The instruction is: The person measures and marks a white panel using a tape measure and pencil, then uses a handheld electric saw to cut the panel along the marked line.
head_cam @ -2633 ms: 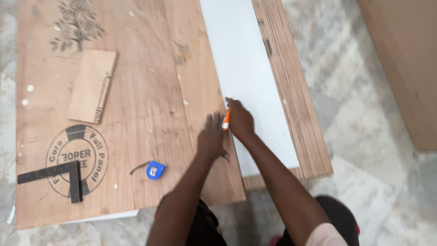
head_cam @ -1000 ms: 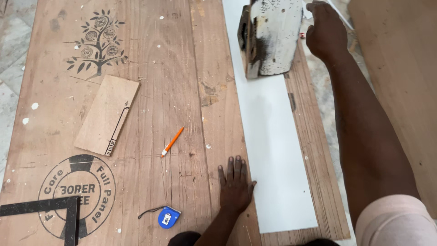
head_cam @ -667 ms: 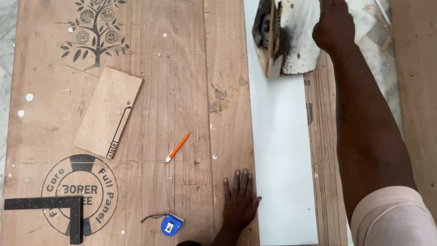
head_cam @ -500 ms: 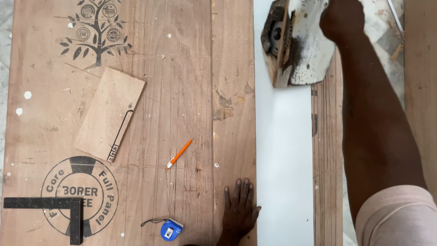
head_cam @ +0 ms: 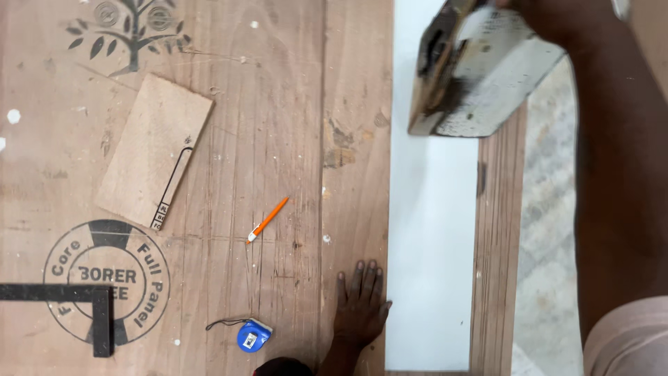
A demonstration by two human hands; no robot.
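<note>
My left hand (head_cam: 360,306) lies flat, fingers apart, on the big plywood sheet (head_cam: 278,104), its thumb at the left edge of a long white board (head_cam: 431,244). My right hand (head_cam: 550,21), arm stretched out at the top right, grips a dusty hand-held power saw (head_cam: 473,76). The saw hangs over the far part of the white board, its base plate tilted. An orange pen (head_cam: 268,220) lies loose on the plywood, up and left of my left hand.
A blue tape measure (head_cam: 253,335) lies left of my left hand. A black try square (head_cam: 69,299) sits at the lower left and a small wooden offcut (head_cam: 154,150) further up. A narrow plywood strip (head_cam: 497,264) borders the white board; marble floor lies beyond.
The pen I held 2.6 s ago now lies on the plywood. My right hand has taken the saw and brought it nearer along the white board. My left hand stays flat.
</note>
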